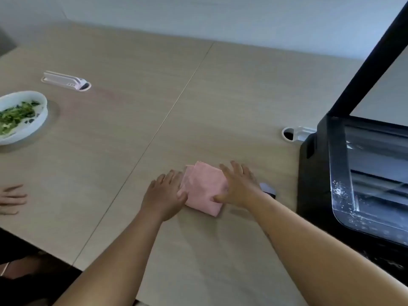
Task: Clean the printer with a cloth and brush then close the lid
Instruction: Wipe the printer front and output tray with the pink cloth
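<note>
A folded pink cloth (pixel 204 187) lies on the wooden table (pixel 110 129) in the middle of the head view. My left hand (pixel 165 195) rests flat against its left edge with the thumb on the cloth. My right hand (pixel 239 186) lies on its right side, fingers spread, thumb pressing the near corner. A small dark and white object (pixel 268 189), perhaps the brush, peeks out behind my right wrist. The black printer (pixel 318 173) stands at the right with its lid (pixel 362 60) raised. White specks dust its glass scanner bed (pixel 371 177).
A white bowl of chopped greens (pixel 19 117) sits at the far left. Another person's hand (pixel 12 198) rests at the left edge. A white cable port cover (pixel 66 80) stands open at back left. A second cable port (pixel 291 133) is beside the printer.
</note>
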Motion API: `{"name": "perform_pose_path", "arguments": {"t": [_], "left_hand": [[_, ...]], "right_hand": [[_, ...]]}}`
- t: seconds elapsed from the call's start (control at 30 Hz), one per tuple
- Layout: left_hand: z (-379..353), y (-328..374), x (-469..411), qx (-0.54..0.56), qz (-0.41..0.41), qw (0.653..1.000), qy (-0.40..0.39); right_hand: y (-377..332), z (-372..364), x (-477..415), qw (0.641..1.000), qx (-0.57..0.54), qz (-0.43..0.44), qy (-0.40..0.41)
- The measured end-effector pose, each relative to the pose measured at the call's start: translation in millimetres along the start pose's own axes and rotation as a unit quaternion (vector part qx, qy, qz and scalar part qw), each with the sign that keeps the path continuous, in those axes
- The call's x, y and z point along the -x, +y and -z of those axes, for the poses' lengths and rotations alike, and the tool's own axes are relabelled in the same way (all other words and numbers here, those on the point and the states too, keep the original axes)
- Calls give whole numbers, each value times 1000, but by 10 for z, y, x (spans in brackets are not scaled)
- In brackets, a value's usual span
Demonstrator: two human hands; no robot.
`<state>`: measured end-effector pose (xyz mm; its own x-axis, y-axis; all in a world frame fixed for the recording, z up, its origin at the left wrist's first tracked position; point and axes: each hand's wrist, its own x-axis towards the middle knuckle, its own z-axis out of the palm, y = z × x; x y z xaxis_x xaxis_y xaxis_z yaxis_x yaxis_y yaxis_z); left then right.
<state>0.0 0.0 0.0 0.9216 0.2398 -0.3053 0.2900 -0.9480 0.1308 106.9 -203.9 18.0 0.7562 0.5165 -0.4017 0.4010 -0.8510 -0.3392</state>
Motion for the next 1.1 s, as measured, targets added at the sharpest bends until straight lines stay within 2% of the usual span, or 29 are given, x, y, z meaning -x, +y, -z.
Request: {"name": "perform_pose_path", "arguments": {"t": [0.23,0.43,0.6,0.73,0.93,1.1], "left_hand": [[-436,-319,-152,-7,-17,999,27],[-634,-486,-143,19,-49,995,87],[-687,-532,-106,38,-60,991,109],[-698,-528,-105,27,-55,993,105],[-615,-404,-100,21,-66,993,92],[-104,59,-289,16,-171,968,182]], "right_hand": [[-205,-484,-376,999,31,-7,-29],[-335,-731,-494,997,71,11,27],[-351,-833,-391,987,77,58,131],[-319,-835,-302,990,35,48,127],[-113,-460,42,990,24,20,137],[41,217,570,976,-70,1,207]]}}
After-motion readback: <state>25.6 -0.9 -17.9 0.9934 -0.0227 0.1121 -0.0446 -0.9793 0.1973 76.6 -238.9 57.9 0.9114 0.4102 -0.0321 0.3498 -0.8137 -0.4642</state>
